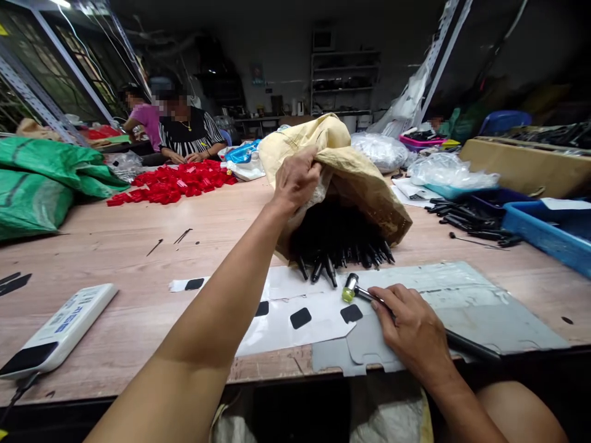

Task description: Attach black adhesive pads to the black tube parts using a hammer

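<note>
My left hand (298, 178) is closed on the gathered upper edge of a yellowish woven sack (376, 184). The sack's mouth faces me, and black tapered pieces (330, 267) stick out of it onto the table. On the right, my right hand (410, 326) grips a small hammer (351, 288) by its dark handle. The hammer has a metal head with a yellow-green tip and lies low over a grey sheet (434, 301). Beside it on a white strip (277, 320) are several black rounded squares (301, 318). How deep the sack is filled is hidden in shadow.
A white power bank (62, 326) with a cable lies at the left. Farther back are green sacks (41, 184) and a pile of red pieces (175, 183), with two people seated behind. Blue trays (549, 234) and loose black parts (466, 215) occupy the right side.
</note>
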The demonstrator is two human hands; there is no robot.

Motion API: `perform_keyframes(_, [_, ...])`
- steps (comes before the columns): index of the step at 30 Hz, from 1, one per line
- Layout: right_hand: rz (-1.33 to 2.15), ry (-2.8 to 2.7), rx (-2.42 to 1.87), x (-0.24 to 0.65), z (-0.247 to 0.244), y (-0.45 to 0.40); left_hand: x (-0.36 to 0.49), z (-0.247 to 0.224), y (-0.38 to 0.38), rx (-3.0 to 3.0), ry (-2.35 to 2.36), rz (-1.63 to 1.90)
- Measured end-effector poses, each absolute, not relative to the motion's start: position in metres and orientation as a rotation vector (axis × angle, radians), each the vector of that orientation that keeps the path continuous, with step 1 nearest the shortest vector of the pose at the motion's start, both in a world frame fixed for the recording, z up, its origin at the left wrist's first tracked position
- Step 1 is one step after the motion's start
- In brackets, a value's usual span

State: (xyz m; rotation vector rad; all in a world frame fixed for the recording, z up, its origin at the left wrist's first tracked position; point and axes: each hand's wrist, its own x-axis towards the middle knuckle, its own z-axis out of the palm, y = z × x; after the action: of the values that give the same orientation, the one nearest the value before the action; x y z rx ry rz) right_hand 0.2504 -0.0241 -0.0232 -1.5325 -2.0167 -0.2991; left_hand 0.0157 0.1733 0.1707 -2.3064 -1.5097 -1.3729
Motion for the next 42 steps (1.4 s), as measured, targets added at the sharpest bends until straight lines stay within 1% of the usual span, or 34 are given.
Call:
perform_keyframes(4, [-0.293,-2.015,-1.524,0.25,-0.025,-0.024,-0.016,0.157,0.165,-2.042,-1.88,-1.171])
perform_keyframes(8, [-0.294,-2.011,-1.521,0.25,-0.026,-0.024,-0.058,0.146,0.163,-1.857,-2.246,-1.057])
perform_keyframes(11, [-0.312,-2.017,-1.527,0.25,-0.026,-0.024,-0.067,0.133,0.138,-1.663,-2.412,-1.124])
perform_keyframes(14, [-0.334,-2.022,-1.523,0.25,-0.026,-0.024,-0.058,0.113,0.093,-1.525,-2.386,-1.225])
perform_keyframes(16, [-0.34,-2.024,-1.525,0.25,-0.025,-0.024,-0.049,0.096,0.063,-1.572,-2.351,-1.206])
perform_keyframes(19, [-0.347,-2.022,-1.545,0.25,-0.024,-0.024,-0.039,0.067,0.031,-1.854,-2.443,-1.034])
perform_keyframes(21, [-0.355,-2.017,-1.554,0.251,-0.024,-0.025,-0.035,0.052,0.023,-2.08,-2.436,-0.916])
perform_keyframes(23, [-0.362,-2.014,-1.553,0.251,-0.023,-0.025,-0.032,0.048,0.027,-2.142,-2.293,-0.967])
perform_keyframes(25, [-0.366,-2.019,-1.548,0.251,-0.023,-0.025,-0.029,0.057,0.045,-1.987,-2.13,-1.156])
perform_keyframes(28, [-0.367,-2.029,-1.549,0.252,-0.023,-0.025,-0.026,0.095,0.094,-1.746,-1.971,-1.356])
perform_keyframes(30, [-0.365,-2.032,-1.556,0.253,-0.023,-0.024,-0.026,0.13,0.133,-1.81,-1.978,-1.337])
perform_keyframes(32, [-0.362,-2.034,-1.558,0.253,-0.023,-0.024,-0.024,0.162,0.166,-1.91,-2.026,-1.24])
perform_keyframes(34, [-0.358,-2.033,-1.552,0.254,-0.024,-0.023,-0.018,0.185,0.188,-1.96,-1.97,-1.171])
perform_keyframes(37, [-0.35,-2.026,-1.536,0.255,-0.024,-0.022,-0.004,0.196,0.193,-1.978,-1.756,-1.156])
perform_keyframes(42, [-0.323,-2.037,-1.545,0.254,-0.024,-0.022,0.004,0.181,0.171,-2.078,-1.578,-1.199])
